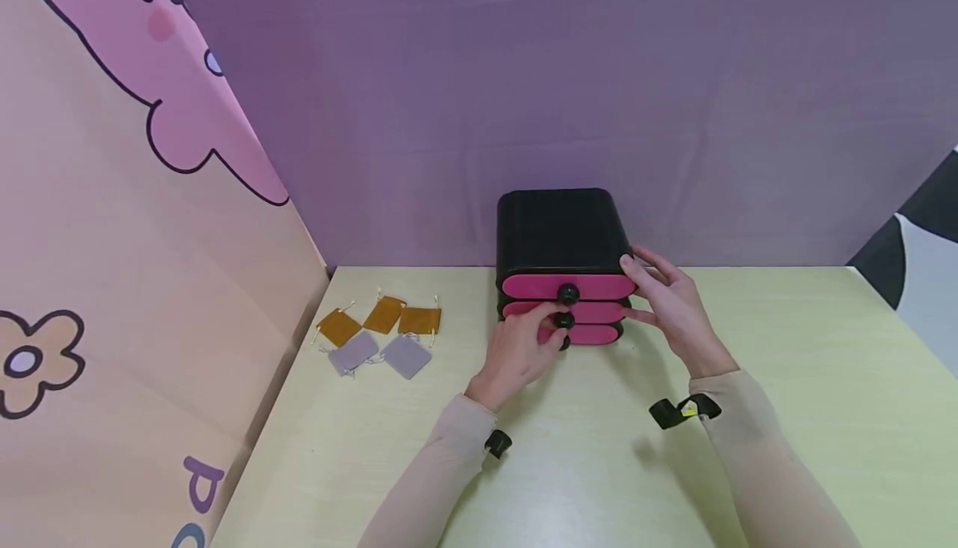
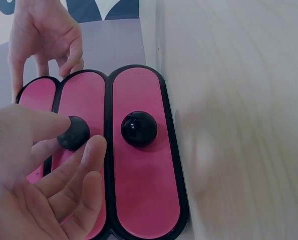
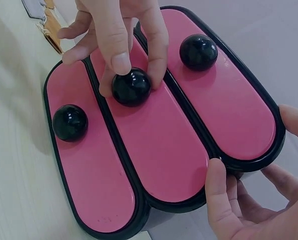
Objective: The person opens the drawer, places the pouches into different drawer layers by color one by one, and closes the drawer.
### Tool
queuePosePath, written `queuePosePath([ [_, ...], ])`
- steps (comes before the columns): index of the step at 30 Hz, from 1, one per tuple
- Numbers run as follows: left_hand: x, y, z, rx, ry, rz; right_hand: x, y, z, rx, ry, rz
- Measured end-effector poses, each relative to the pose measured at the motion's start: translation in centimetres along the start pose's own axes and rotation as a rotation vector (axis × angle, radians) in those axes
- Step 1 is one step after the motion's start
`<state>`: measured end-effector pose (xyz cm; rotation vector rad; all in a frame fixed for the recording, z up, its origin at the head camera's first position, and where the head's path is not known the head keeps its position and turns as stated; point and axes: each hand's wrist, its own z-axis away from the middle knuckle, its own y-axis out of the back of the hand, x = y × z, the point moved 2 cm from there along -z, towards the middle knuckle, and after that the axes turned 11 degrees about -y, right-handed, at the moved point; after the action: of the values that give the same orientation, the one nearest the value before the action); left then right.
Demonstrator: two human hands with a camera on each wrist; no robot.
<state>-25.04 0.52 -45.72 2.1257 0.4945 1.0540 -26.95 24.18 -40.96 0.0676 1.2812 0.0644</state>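
Note:
A black storage box with three stacked pink-fronted drawers (image 1: pixel 569 232) stands at the back of the table, its fronts towards me. Each drawer has a round black knob. My left hand (image 1: pixel 516 352) pinches the middle drawer's knob (image 3: pixel 132 87) between thumb and fingers, its other fingers curling loosely before the pink fronts. All three drawers look closed. At the box's right side, my right hand (image 1: pixel 677 315) holds the edge, thumb by the top front corner and other fingers spread down the side. The bottom knob (image 2: pixel 138 129) and top knob (image 3: pixel 198 52) are untouched.
Left of the box lie small drawstring pouches: three mustard-brown ones (image 1: pixel 385 314) and grey ones (image 1: pixel 407 356) in front of them. A purple cloth wall (image 1: pixel 479 116) rises right behind the box. A printed panel (image 1: pixel 150 282) borders the table's left edge.

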Motion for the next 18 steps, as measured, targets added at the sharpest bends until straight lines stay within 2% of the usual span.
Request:
queuePosePath([
  [18,0.2,0.27,0.57,-0.035,-0.006,0.004,0.06,0.02,-0.32,0.01,-0.007,0.052],
])
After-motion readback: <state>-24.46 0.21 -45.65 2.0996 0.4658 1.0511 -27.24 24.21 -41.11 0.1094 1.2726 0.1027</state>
